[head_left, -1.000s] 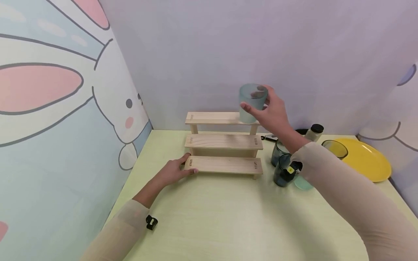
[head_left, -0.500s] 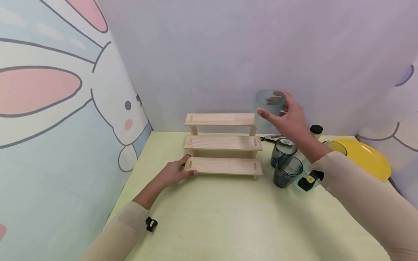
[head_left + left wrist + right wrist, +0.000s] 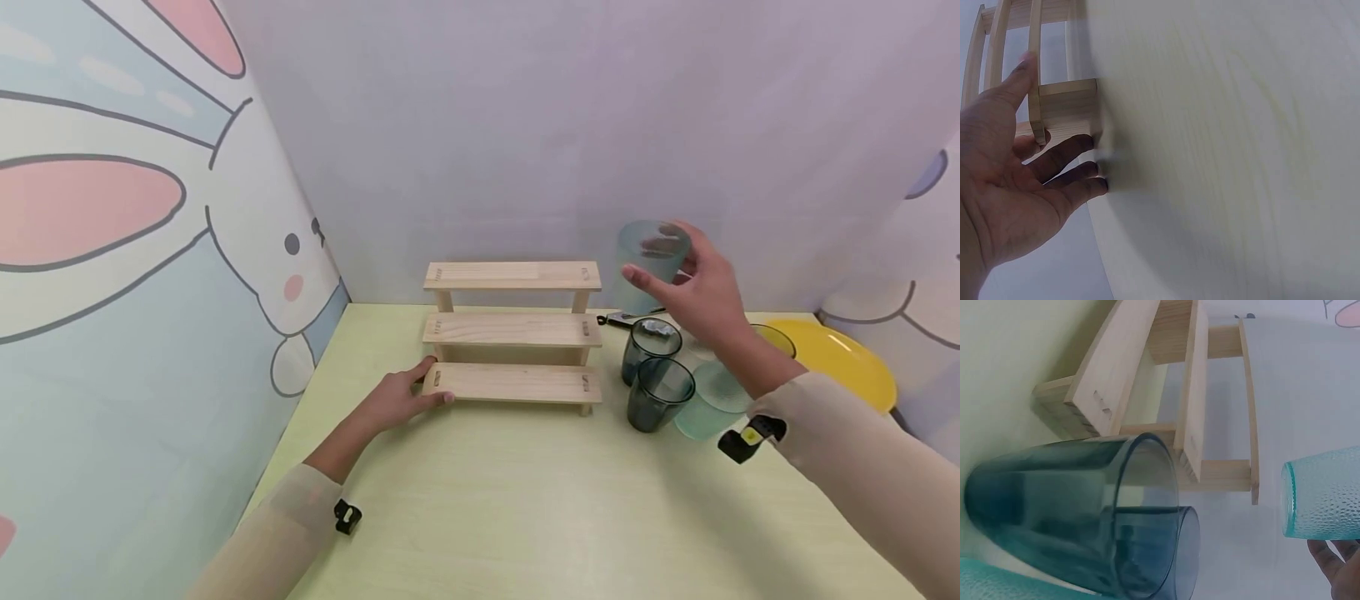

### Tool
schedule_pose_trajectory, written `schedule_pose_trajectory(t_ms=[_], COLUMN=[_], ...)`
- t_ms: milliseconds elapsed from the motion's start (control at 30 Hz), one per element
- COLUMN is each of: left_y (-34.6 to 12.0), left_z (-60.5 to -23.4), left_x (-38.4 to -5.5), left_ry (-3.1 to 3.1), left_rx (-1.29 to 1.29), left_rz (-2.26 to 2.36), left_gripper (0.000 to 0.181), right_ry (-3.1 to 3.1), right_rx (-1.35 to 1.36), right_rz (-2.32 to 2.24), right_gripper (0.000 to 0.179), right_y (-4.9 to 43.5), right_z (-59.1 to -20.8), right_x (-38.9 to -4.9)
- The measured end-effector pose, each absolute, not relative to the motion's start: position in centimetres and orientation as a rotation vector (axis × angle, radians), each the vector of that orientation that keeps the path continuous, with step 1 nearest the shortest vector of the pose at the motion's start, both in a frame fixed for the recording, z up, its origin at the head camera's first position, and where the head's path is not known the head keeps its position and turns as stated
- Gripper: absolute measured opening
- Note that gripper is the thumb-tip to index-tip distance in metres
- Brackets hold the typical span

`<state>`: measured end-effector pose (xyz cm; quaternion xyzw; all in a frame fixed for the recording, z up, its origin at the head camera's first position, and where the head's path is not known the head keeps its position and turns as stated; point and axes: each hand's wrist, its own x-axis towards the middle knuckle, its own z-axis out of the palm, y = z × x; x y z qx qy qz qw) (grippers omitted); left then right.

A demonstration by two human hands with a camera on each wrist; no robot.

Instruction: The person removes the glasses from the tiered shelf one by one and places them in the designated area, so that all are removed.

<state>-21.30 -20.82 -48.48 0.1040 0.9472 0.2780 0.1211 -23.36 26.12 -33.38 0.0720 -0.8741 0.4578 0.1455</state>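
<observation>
A three-tier wooden display stand [image 3: 512,382] stands at the back of the table in the head view. My left hand [image 3: 393,398] grips the left end of its lowest step; the left wrist view has the thumb [image 3: 1021,76] on the board and several fingers reaching under and beside it. My right hand [image 3: 708,292] holds a pale teal frosted tumbler [image 3: 647,262] upright in the air, to the right of the top step. Its bumpy surface shows in the right wrist view, where fingertips [image 3: 1322,553] lie against the glass.
Two dark grey-blue glasses [image 3: 660,400] stand right of the stand, beside another teal tumbler [image 3: 708,408] partly under my right forearm. A yellow oval plate [image 3: 843,367] lies farther right. A black-handled utensil [image 3: 618,320] lies behind the glasses, near the back wall.
My right hand has carried the teal tumbler from the top step's right end rightward and slightly down, off the stand. The left hand has stayed at the lowest step.
</observation>
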Motion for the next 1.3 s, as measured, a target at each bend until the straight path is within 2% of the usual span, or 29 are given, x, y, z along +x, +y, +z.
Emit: schedule_pose_trajectory(t_ms=[1300], left_y=[-20.8], left_z=[-48.5], left_x=[-21.0], left_ry=[2.773], left_rx=[0.284], left_rz=[0.818], left_gripper=[0.103], right_ry=[-2.587], right_rx=[0.018], right_rz=[1.179], right_gripper=[0.086], right_y=[35.2], right_z=[-36.7], right_x=[-17.4])
